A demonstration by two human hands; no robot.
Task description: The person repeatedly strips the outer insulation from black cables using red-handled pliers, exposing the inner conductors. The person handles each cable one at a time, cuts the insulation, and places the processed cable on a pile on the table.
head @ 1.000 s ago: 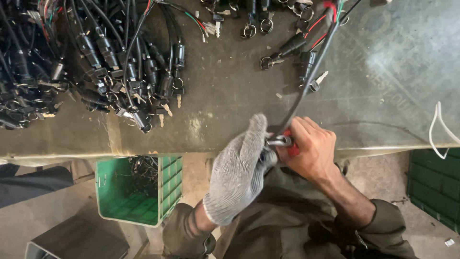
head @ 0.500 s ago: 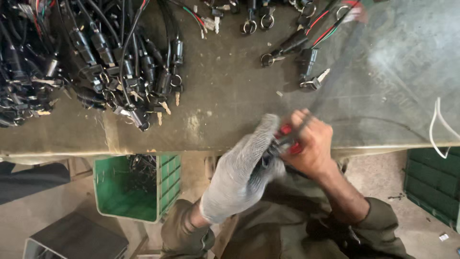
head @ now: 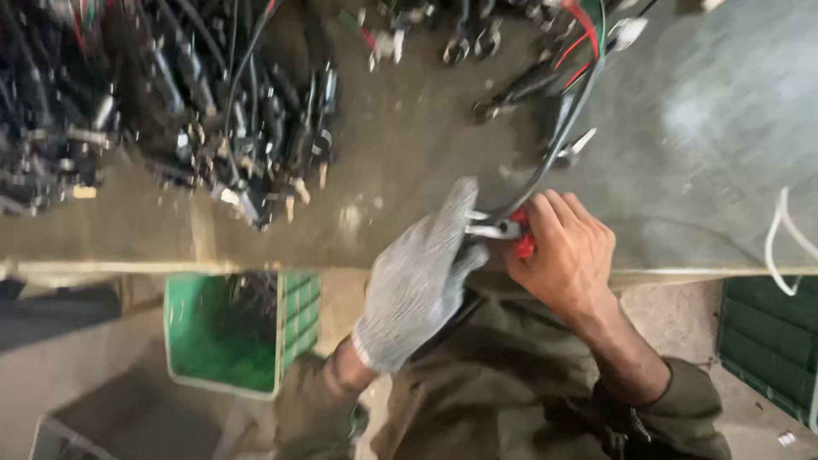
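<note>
hands [head: 503, 247] lower; cable heap [head: 170, 111] beyond

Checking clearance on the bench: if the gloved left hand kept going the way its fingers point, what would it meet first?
Probably bare bench top. The left hand points up-right, away from the body, beside the grey cable; depth is unclear.

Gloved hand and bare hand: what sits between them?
In the head view, a red-handled metal tool gripping a dark cable sits between the gloved left hand and bare right hand.
</note>
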